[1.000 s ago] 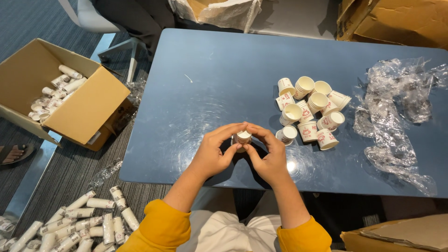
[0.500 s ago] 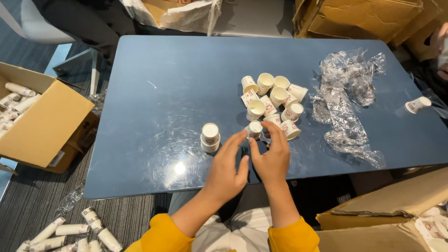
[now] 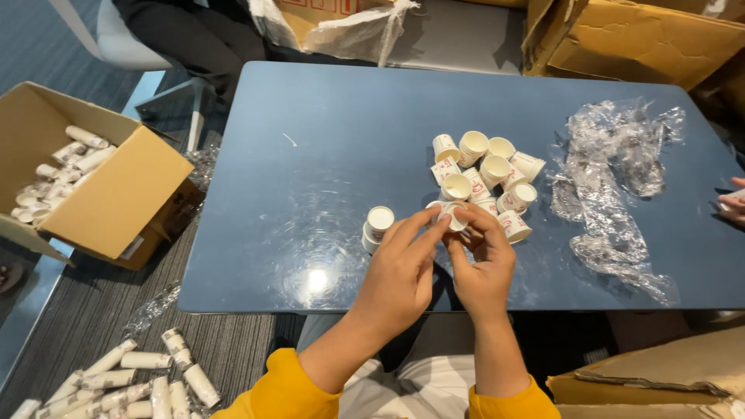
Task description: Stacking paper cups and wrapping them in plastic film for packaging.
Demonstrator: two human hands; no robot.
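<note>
Where hands hovered, both hands (image 3: 442, 260) now on cup (image 3: 452, 216).

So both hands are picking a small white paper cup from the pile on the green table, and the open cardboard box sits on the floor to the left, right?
Not quite: the head view shows the table is dark blue, not green. The rest holds.

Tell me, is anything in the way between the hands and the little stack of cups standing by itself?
No. Both hands, left hand and right hand, hold one small paper cup. The small stack stands just left of them, with only bare blue table between.
</note>
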